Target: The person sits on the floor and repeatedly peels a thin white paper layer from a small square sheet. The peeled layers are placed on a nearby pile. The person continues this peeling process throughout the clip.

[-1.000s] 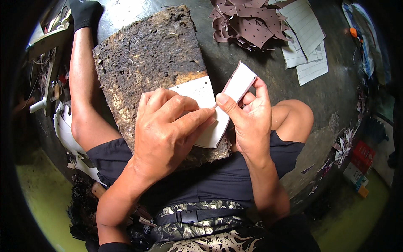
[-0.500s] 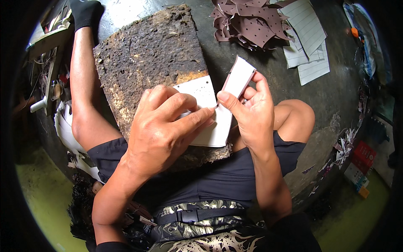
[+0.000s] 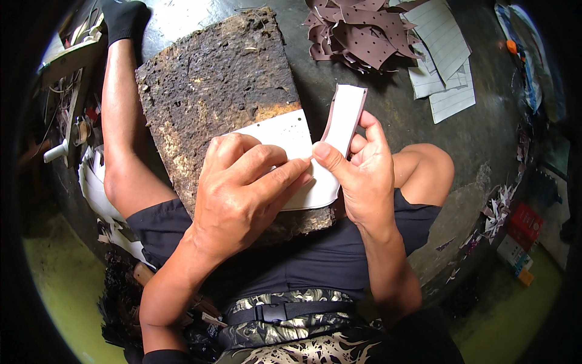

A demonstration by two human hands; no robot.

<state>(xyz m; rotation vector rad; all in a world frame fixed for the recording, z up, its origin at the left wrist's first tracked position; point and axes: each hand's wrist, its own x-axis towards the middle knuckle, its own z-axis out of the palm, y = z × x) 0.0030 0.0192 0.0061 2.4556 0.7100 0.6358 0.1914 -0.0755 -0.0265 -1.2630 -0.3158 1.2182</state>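
A white-backed piece of brown material (image 3: 348,115) rises from between my hands, with a thin brown rim along its edge. My right hand (image 3: 370,179) pinches it, thumb on the white face and fingers behind. The wider white part (image 3: 321,185) lies on a worn, rough board (image 3: 212,73) across my lap; small dark dots mark its far edge. Over this part, my left hand (image 3: 236,182) is closed, its index fingertip meeting the piece's edge beside my right thumb. Whether the strip and the wider part are one piece is hidden by the fingers.
Brown dotted cut pieces (image 3: 370,30) lie heaped on the dark floor beyond the board. Beside them are lined paper sheets (image 3: 445,54). Scraps (image 3: 500,203) and a red packet (image 3: 525,225) lie at the right. A wooden stand (image 3: 73,115) is at the left.
The raised strip has tilted more upright and swung slightly left in my right hand. The white part on the board has turned a little. Both hands keep nearly the same place.
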